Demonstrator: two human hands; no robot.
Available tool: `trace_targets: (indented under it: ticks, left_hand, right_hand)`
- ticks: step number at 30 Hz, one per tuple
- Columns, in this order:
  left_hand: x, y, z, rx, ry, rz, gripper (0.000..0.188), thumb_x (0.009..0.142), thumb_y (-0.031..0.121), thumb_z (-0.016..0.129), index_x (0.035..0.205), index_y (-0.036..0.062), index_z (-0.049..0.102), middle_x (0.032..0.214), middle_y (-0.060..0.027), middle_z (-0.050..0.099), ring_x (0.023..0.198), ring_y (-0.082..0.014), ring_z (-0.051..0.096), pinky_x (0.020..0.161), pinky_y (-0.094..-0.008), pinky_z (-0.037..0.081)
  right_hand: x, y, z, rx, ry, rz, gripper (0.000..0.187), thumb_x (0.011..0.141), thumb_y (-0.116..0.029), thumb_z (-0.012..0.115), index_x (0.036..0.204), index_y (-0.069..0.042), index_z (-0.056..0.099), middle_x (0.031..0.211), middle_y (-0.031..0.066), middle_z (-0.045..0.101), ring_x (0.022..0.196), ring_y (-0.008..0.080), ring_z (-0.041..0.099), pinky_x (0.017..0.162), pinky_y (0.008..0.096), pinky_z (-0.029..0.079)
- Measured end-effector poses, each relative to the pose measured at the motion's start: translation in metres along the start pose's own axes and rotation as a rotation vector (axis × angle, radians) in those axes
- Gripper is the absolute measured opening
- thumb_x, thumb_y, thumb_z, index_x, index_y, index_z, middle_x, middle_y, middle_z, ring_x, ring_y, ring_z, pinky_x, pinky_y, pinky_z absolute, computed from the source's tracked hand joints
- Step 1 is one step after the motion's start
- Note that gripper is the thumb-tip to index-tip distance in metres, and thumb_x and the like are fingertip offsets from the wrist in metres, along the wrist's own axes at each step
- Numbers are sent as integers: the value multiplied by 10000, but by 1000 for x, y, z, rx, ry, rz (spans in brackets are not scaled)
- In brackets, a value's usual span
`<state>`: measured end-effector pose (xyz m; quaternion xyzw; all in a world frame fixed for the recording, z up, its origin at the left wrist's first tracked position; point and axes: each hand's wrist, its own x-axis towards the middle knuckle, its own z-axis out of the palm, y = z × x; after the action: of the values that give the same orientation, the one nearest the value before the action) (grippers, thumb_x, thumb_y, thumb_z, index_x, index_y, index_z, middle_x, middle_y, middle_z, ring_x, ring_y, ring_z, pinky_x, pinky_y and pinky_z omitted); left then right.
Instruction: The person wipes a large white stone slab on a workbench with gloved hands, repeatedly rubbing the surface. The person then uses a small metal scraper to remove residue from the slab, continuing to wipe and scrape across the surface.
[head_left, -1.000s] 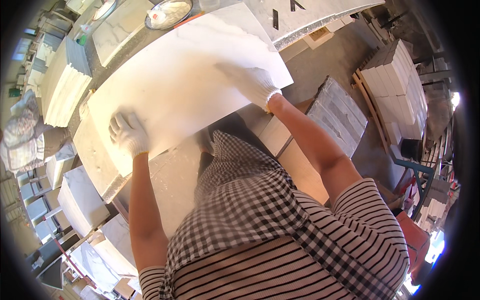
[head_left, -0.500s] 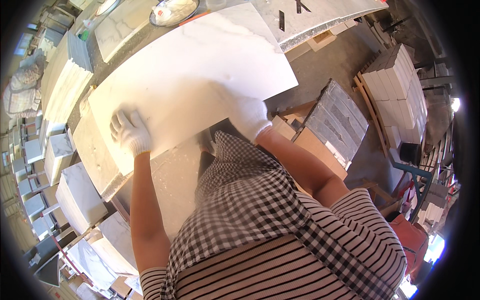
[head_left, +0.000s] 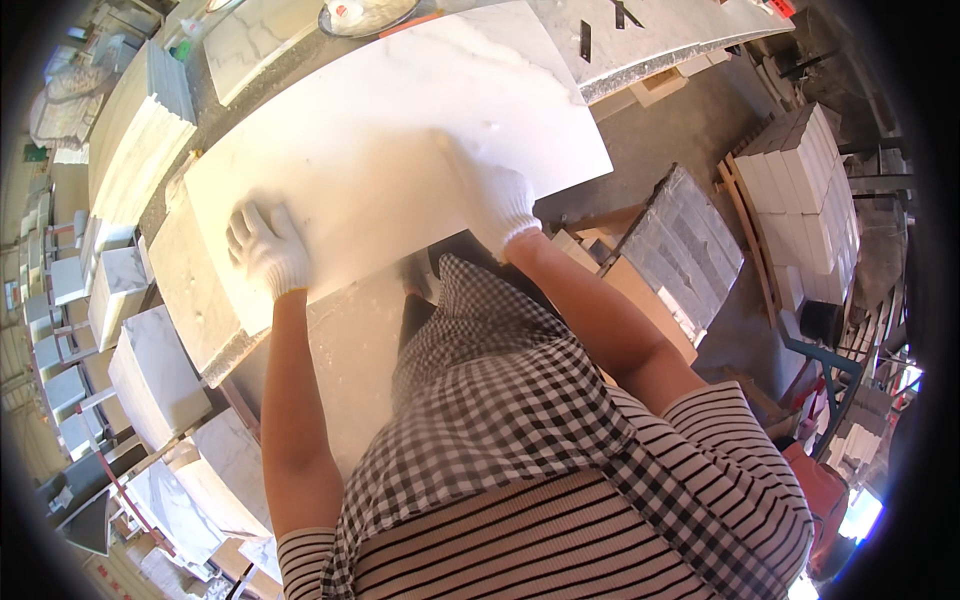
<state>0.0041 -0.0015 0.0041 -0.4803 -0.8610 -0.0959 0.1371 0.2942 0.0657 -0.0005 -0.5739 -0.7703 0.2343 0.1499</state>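
A large white marble slab (head_left: 370, 130) with faint veins lies flat before me on a stone-topped bench (head_left: 215, 325). My left hand (head_left: 268, 245), in a white knit glove, rests on the slab near its left end with the fingers spread. Toward the slab's near edge, right of the middle, is my right hand (head_left: 497, 200), gloved the same way. Its fingers blur into the bright surface, so their shape and anything under them cannot be made out.
Beyond the slab sits a round dish (head_left: 368, 18). Dark flat metal pieces (head_left: 586, 42) lie on the far right worktop. Stacked slabs (head_left: 140, 150) stand at left, a grey stone block (head_left: 685, 245) at right, and stacked white blocks (head_left: 800, 200) farther right.
The whole view has shifted slightly, placing the slab and bench a little farther right. My left hand keeps its place on the slab; my right hand stays blurred near the same edge.
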Motion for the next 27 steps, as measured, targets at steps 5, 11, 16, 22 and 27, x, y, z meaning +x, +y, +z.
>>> trace_targets:
  ticks: [5, 11, 16, 22, 27]
  left_hand:
    - [-2, 2, 0, 32, 70, 23, 533, 1001, 469, 431, 1351, 79, 528, 1449, -119, 495, 1342, -358, 432, 1092, -499, 350]
    - [0, 2, -1, 16, 28, 16, 520, 999, 448, 444, 1350, 69, 504, 1453, -145, 462, 1360, -378, 398, 1109, -530, 313]
    - [0, 2, 2, 33, 57, 21, 519, 998, 451, 457, 1344, 70, 523, 1435, -131, 494, 1335, -375, 429, 1084, -528, 342]
    - [0, 2, 0, -4, 55, 26, 506, 997, 431, 466, 1336, 61, 523, 1419, -159, 492, 1335, -387, 419, 1093, -529, 334]
    - [0, 1, -1, -2, 49, 34, 510, 1000, 434, 458, 1329, 49, 525, 1416, -164, 492, 1339, -380, 416, 1097, -524, 333]
  right_hand:
    - [10, -7, 3, -27, -80, 76, 521, 984, -310, 466, 1497, -302, 371, 868, 188, 708, 782, 377, 696, 725, 478, 537]
    - [7, 0, -5, 47, -71, 16, 482, 975, -278, 475, 1456, -266, 446, 989, 178, 710, 904, 374, 692, 823, 465, 532]
    - [-4, 0, -10, 172, 9, -130, 463, 975, -203, 465, 1435, -240, 503, 1238, 114, 668, 1014, 331, 681, 905, 422, 524]
    - [-3, 1, -18, 198, 9, -175, 465, 994, -215, 445, 1456, -243, 485, 1292, 96, 646, 1034, 311, 679, 917, 392, 524]
    - [8, 5, -17, -33, -97, -54, 429, 1009, -241, 430, 1434, -206, 468, 1270, 109, 642, 975, 316, 693, 849, 422, 537]
